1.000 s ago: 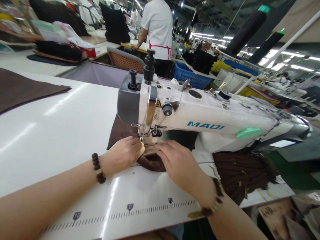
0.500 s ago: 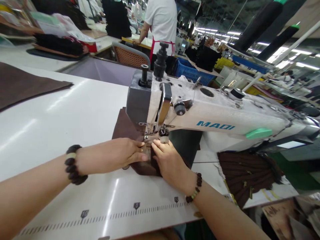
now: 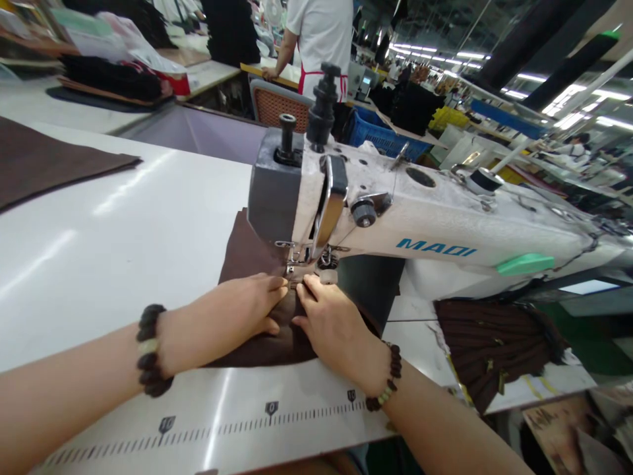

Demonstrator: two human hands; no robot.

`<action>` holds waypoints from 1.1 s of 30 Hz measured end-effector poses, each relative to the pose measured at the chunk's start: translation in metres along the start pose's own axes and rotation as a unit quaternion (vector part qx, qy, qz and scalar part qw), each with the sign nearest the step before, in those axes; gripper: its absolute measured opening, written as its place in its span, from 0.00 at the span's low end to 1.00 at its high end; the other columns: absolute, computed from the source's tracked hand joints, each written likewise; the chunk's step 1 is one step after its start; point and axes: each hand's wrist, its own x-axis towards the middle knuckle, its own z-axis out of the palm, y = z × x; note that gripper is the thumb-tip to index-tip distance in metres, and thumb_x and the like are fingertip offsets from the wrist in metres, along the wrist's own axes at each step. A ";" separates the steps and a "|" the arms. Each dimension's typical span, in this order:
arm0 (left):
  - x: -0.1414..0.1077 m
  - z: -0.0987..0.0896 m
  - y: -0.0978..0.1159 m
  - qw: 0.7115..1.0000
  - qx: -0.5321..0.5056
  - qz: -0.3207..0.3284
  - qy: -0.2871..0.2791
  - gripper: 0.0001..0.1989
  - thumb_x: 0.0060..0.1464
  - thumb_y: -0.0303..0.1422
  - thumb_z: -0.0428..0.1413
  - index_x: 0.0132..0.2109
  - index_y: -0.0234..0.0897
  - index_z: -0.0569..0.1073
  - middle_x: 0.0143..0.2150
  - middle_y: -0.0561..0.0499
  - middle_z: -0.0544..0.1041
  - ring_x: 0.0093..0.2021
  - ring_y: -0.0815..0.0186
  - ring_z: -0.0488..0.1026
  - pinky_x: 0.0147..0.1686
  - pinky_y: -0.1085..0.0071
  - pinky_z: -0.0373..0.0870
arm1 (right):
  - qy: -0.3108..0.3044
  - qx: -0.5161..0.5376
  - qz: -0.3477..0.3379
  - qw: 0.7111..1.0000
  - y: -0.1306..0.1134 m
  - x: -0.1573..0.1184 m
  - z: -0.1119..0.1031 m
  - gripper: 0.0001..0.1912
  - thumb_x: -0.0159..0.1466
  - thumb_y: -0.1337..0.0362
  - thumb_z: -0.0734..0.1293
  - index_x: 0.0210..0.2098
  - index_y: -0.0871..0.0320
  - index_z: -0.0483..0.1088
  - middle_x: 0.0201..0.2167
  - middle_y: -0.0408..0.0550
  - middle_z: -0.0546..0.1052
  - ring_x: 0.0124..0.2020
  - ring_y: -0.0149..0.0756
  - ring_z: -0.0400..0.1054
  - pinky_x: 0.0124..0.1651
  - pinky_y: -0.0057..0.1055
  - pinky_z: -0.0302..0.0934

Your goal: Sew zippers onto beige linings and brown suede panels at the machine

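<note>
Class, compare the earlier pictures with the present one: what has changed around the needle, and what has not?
The brown fabric, bunched a second ago, lies flatter, its near edge spread toward the person. The right hand has shifted left, closer to the needle area. Unchanged: the left hand and right hand both touch the fabric; the zippered stack lies beside the machine.

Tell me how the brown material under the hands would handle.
The brown material looks thin and lies nearly flat, so it is likely light and floppy. The glossy white tabletop suggests it may slide readily when pushed.
</note>
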 end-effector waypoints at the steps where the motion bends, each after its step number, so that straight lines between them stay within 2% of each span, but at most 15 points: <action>1: -0.005 0.002 0.004 1.000 0.027 0.004 0.005 0.17 0.52 0.35 0.63 0.47 0.30 0.74 0.46 0.41 0.77 0.44 0.56 0.75 0.47 0.62 0.72 | 0.004 0.000 -0.008 1.000 0.001 -0.001 0.003 0.20 0.64 0.63 0.66 0.52 0.70 0.68 0.52 0.59 0.69 0.54 0.46 0.62 0.59 0.43 0.59; 4: -0.016 0.009 0.010 0.994 0.097 0.015 0.043 0.19 0.59 0.37 0.57 0.51 0.26 0.72 0.50 0.36 0.74 0.47 0.52 0.73 0.46 0.58 0.73 | 0.019 0.006 -0.032 0.999 0.005 -0.005 0.008 0.21 0.66 0.64 0.63 0.55 0.70 0.65 0.54 0.60 0.68 0.54 0.45 0.62 0.61 0.43 0.57; 7: -0.018 0.010 0.008 0.992 0.112 0.023 0.058 0.21 0.58 0.39 0.56 0.52 0.26 0.71 0.51 0.36 0.73 0.48 0.52 0.72 0.47 0.57 0.72 | 0.022 0.012 -0.038 0.999 0.010 -0.008 0.010 0.22 0.67 0.63 0.61 0.57 0.68 0.64 0.57 0.59 0.66 0.55 0.45 0.61 0.63 0.45 0.55; 10: -0.012 0.006 0.004 0.993 0.111 0.032 0.034 0.24 0.54 0.39 0.61 0.52 0.24 0.71 0.51 0.35 0.73 0.48 0.52 0.72 0.49 0.59 0.72 | 0.009 0.011 -0.026 1.000 0.012 -0.010 0.010 0.22 0.68 0.62 0.60 0.59 0.66 0.62 0.59 0.58 0.65 0.57 0.45 0.60 0.65 0.51 0.50; 15: -0.001 -0.003 0.007 0.997 0.074 0.006 -0.003 0.22 0.51 0.38 0.63 0.48 0.27 0.73 0.50 0.37 0.73 0.47 0.53 0.73 0.48 0.59 0.73 | -0.003 0.021 -0.007 1.000 0.014 -0.011 0.013 0.23 0.70 0.60 0.57 0.62 0.62 0.59 0.60 0.58 0.64 0.62 0.44 0.56 0.65 0.62 0.43; 18: 0.001 -0.001 0.007 0.997 0.080 0.011 0.015 0.24 0.50 0.39 0.64 0.49 0.27 0.72 0.49 0.37 0.73 0.48 0.53 0.72 0.50 0.58 0.72 | -0.007 0.027 -0.006 1.000 0.017 -0.008 0.012 0.22 0.69 0.60 0.58 0.61 0.61 0.60 0.60 0.57 0.65 0.63 0.44 0.55 0.65 0.62 0.42; 23: -0.001 0.009 -0.002 0.994 0.082 0.036 0.059 0.23 0.56 0.41 0.59 0.51 0.26 0.72 0.49 0.38 0.72 0.49 0.53 0.71 0.51 0.58 0.72 | -0.007 0.033 -0.004 0.999 0.022 -0.003 0.008 0.20 0.69 0.60 0.59 0.58 0.60 0.64 0.59 0.57 0.65 0.63 0.44 0.55 0.65 0.61 0.41; 30: -0.002 0.016 -0.008 0.995 0.073 0.033 0.057 0.21 0.59 0.42 0.54 0.50 0.28 0.74 0.49 0.38 0.71 0.49 0.54 0.70 0.50 0.58 0.72 | -0.012 0.033 0.005 0.999 0.024 0.002 0.017 0.20 0.69 0.59 0.59 0.58 0.58 0.64 0.61 0.55 0.63 0.65 0.45 0.51 0.66 0.60 0.38; 33: -0.002 0.014 -0.007 0.996 0.059 0.028 0.059 0.22 0.61 0.44 0.51 0.51 0.28 0.74 0.48 0.38 0.71 0.48 0.54 0.70 0.50 0.57 0.72 | -0.015 0.039 -0.014 0.999 0.026 -0.004 0.002 0.21 0.69 0.61 0.58 0.59 0.60 0.63 0.60 0.56 0.64 0.65 0.44 0.51 0.66 0.58 0.41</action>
